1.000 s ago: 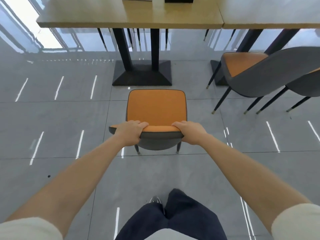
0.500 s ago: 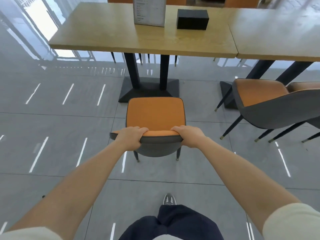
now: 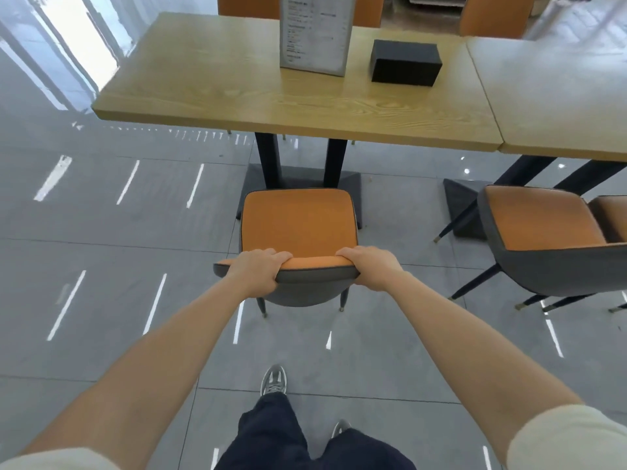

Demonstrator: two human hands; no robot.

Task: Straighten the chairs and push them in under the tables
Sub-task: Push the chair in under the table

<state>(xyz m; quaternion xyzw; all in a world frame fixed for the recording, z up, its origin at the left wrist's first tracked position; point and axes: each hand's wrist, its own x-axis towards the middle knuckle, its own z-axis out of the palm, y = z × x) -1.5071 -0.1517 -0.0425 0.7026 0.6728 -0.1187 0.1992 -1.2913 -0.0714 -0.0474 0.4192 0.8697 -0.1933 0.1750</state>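
Note:
An orange-seated chair [image 3: 298, 222] with a grey shell back faces a light wooden table [image 3: 237, 86]. Its front edge sits at the table's black pedestal base [image 3: 353, 183], and the whole seat still shows in front of the tabletop. My left hand [image 3: 258, 271] grips the left end of the backrest top. My right hand [image 3: 371, 268] grips the right end. Both arms are stretched forward.
A second orange chair [image 3: 543, 228] stands at the right, turned at an angle, beside another table [image 3: 559, 96]. A menu stand [image 3: 314, 32] and a black box [image 3: 405, 62] sit on the near table. My feet [image 3: 273, 381] are on the glossy grey tile floor.
I have stepped forward with the chair, bringing it closer to the table's base. The tabletop now fills more of the view. Both hands keep their grip.

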